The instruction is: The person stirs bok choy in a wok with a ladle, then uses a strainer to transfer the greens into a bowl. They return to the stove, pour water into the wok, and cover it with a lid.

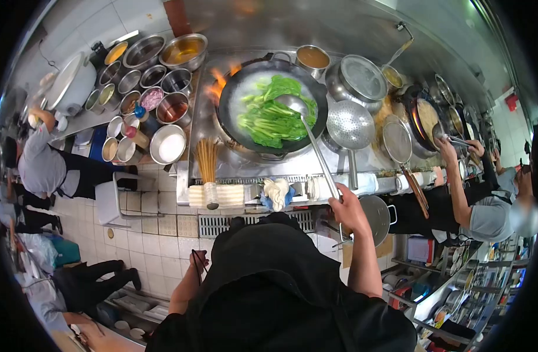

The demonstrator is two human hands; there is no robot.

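Observation:
A black wok [245, 82] on the stove holds green leafy vegetables [273, 114] in steaming liquid, with flames [217, 82] licking its left rim. My right hand [347, 208] grips the long handle of a metal ladle [307, 126], whose bowl rests in the greens. Down by my side near the floor tiles, my left hand [198, 259] is closed around thin dark chopsticks [194, 264]. My black apron fills the lower middle of the view.
Metal bowls of seasonings and sauces [146, 88] crowd the counter left of the wok. A perforated skimmer [351, 126], pots and a bamboo brush [208, 161] sit around the stove. A co-worker [474, 193] cooks at the right; other people stand on the left.

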